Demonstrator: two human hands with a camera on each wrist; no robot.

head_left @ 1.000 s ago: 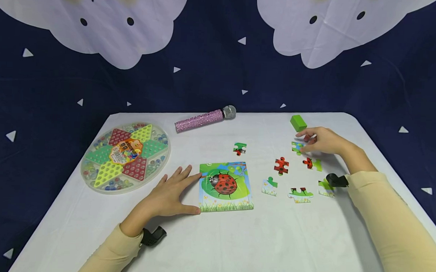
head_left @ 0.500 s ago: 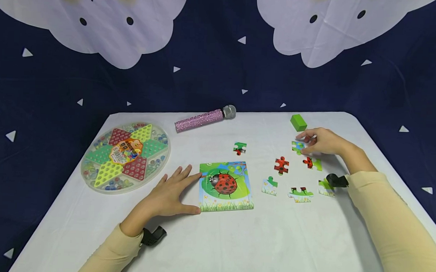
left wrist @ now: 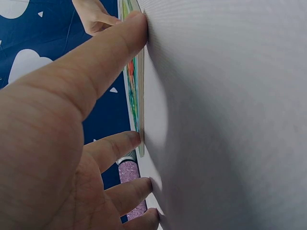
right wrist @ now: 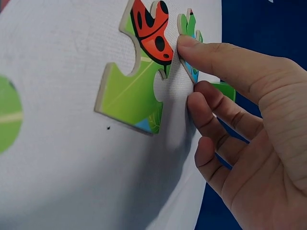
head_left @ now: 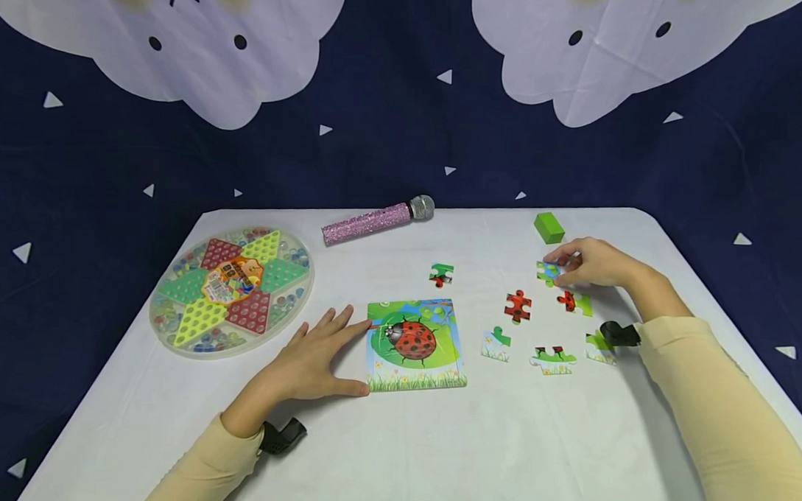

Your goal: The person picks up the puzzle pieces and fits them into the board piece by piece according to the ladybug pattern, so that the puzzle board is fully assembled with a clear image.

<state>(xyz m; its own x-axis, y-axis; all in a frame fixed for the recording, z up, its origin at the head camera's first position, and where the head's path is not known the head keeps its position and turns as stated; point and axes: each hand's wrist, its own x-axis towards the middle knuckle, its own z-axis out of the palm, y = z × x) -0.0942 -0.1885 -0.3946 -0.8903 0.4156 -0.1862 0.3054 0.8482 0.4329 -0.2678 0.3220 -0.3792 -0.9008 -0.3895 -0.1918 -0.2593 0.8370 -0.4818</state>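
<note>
My left hand (head_left: pixel 311 362) lies spread at the left side of a square ladybug puzzle board (head_left: pixel 411 343). Its thumb and index fingertips touch the board's edge, as the left wrist view also shows. At the right, my right hand (head_left: pixel 596 262) pinches a blue and green puzzle piece (head_left: pixel 544 272) by its edges, thumb on one side and fingertips on the other. The piece sits low at the tabletop, partly hidden by the fingers. Just nearer lies a red and green piece (right wrist: pixel 129 93), large in the right wrist view.
More loose pieces lie around, among them a red piece (head_left: pixel 518 307) and a green and red piece (head_left: pixel 441 275). A green block (head_left: pixel 549 228) stands behind the right hand. A pink glitter microphone (head_left: pixel 365 224) and a round marble board game (head_left: pixel 189 317) occupy the back and left.
My right thumb and fingers have closed in on the blue and green piece, which stays about where it was. The left hand and the board have not moved.
</note>
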